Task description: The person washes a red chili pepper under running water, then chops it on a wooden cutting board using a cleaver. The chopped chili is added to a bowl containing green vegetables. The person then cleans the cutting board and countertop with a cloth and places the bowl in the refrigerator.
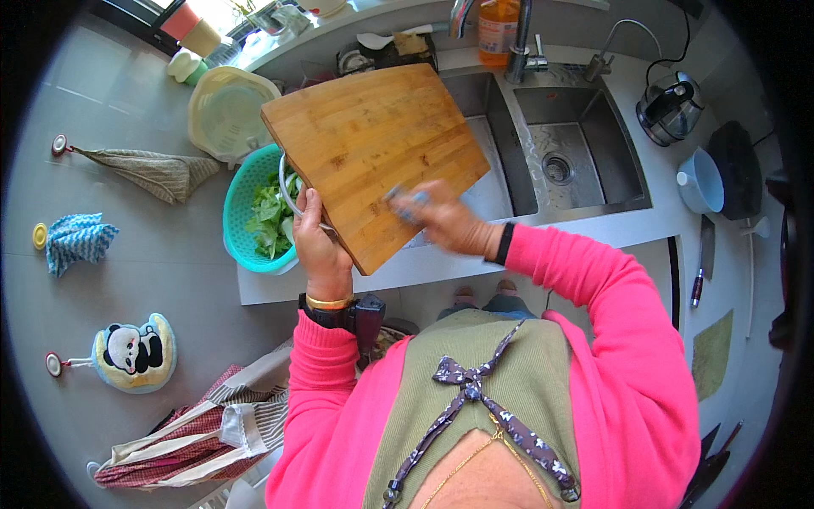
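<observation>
A wooden cutting board (381, 133) is tilted over the left basin of the steel sink (493, 159). My left hand (320, 248) grips the board at its lower left edge, by a metal handle (287, 184). Blurred by motion, my right hand (439, 219) holds a small bluish-grey cloth or scrubber (407, 207) against the lower right part of the board's face. Just left of the board stands a turquoise colander (236, 232) with leafy greens (267, 223) in it, partly hidden by the board and my left hand.
Behind the sink are a faucet (520, 57) and an orange soap bottle (497, 32). A glass kettle (671, 105), a light blue bowl (701, 184) and a cleaver (704, 254) lie to the right. Cloths and a pale plastic basin (232, 111) are by the left wall.
</observation>
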`<state>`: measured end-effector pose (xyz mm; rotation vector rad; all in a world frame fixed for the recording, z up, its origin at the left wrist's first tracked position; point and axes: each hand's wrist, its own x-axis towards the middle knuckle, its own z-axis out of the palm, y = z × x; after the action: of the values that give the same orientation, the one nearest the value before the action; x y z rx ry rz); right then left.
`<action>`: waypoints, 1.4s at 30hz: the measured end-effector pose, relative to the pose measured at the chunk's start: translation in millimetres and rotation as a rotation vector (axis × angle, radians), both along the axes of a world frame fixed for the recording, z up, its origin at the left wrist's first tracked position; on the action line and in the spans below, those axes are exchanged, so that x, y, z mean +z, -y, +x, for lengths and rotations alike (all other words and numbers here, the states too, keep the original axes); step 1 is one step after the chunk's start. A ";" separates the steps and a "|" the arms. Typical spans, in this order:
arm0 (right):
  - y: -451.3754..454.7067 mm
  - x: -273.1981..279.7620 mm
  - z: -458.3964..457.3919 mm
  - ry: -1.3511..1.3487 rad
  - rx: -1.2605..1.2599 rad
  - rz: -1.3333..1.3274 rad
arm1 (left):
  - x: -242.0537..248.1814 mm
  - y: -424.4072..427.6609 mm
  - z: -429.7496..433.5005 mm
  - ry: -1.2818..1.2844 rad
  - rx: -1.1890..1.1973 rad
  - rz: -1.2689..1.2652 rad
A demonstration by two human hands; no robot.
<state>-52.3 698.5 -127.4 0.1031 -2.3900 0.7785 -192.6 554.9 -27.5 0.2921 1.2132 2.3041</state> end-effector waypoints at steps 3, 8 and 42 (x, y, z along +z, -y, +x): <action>-74.9 -48.6 -1.4 0.029 -0.429 -0.100 | 8.8 12.7 2.9 -0.001 -0.063 0.032; -155.7 -66.5 -40.4 0.262 -0.897 -0.215 | 21.3 25.2 18.3 -0.008 -0.118 0.037; 17.3 22.3 429.7 -0.246 -1.050 -1.236 | 44.4 -75.0 141.6 0.309 -1.159 -0.023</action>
<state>377.4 681.2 -105.0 -1.3088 -1.0765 1.3502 -51.0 629.8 16.9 0.4531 0.6187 1.2526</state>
